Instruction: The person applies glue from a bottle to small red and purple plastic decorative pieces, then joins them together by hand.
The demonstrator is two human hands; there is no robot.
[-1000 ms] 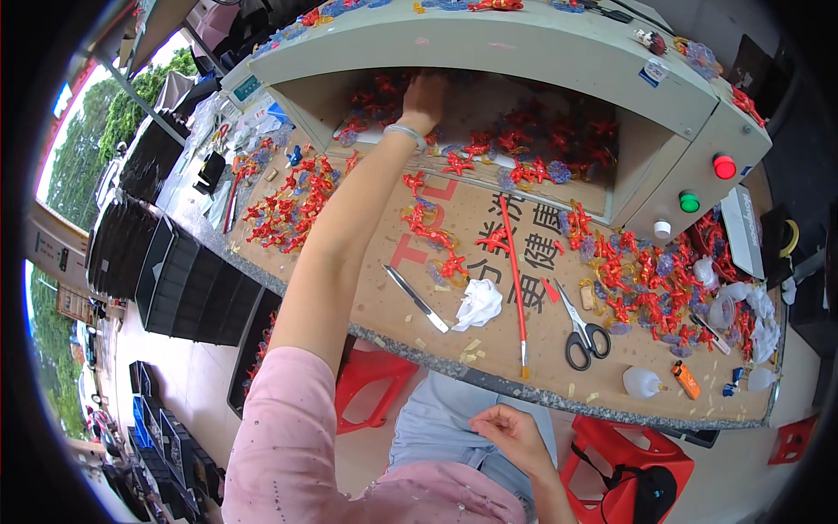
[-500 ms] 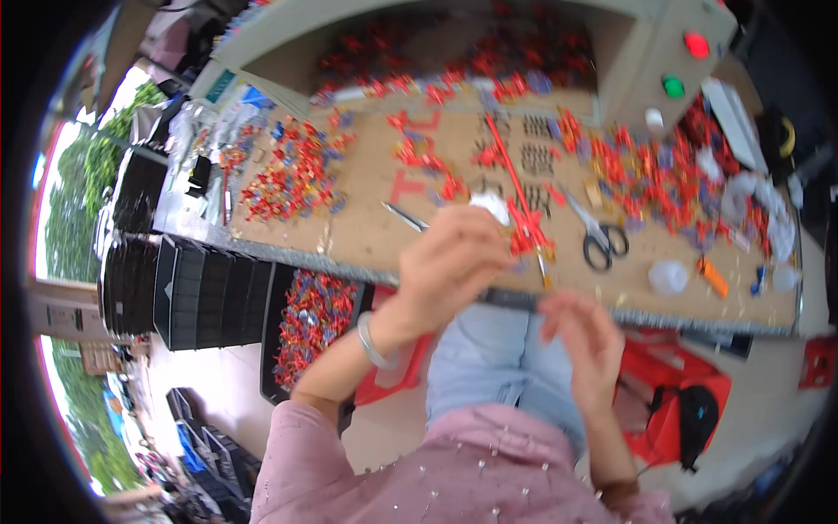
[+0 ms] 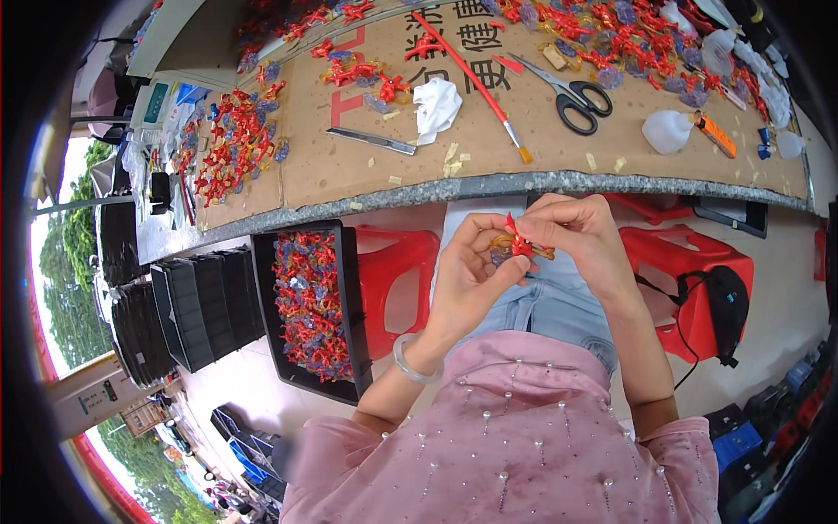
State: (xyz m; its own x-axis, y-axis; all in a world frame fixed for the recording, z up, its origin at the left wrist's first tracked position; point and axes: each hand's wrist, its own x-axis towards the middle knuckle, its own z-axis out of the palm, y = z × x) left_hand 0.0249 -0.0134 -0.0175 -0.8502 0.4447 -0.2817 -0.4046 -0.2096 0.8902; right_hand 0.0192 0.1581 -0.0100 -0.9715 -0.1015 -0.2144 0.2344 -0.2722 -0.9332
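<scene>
Above my lap, just off the table's front edge, both hands hold one small red plastic figure (image 3: 521, 245) with amber and purple translucent parts. My left hand (image 3: 478, 266) is closed around its left side, thumb along the front. My right hand (image 3: 572, 229) pinches it from the upper right between thumb and fingers. Part of the figure is hidden by my fingers. On the cardboard ahead lie a red-handled paintbrush (image 3: 471, 74), black-handled scissors (image 3: 572, 100), a craft knife (image 3: 371, 141) and a crumpled white tissue (image 3: 436, 108).
Similar figures lie in a left pile (image 3: 234, 144) and a right pile (image 3: 611, 44). A black bin (image 3: 349, 306) full of them stands at my left. On the table's right are a white squeeze bottle (image 3: 667, 131) and an orange-handled tool (image 3: 716, 135). Red stools (image 3: 393, 288) stand beneath.
My view has shifted, so the table sits higher in the picture. My hands have come down from the table and together over my lap, now holding a red figure between them.
</scene>
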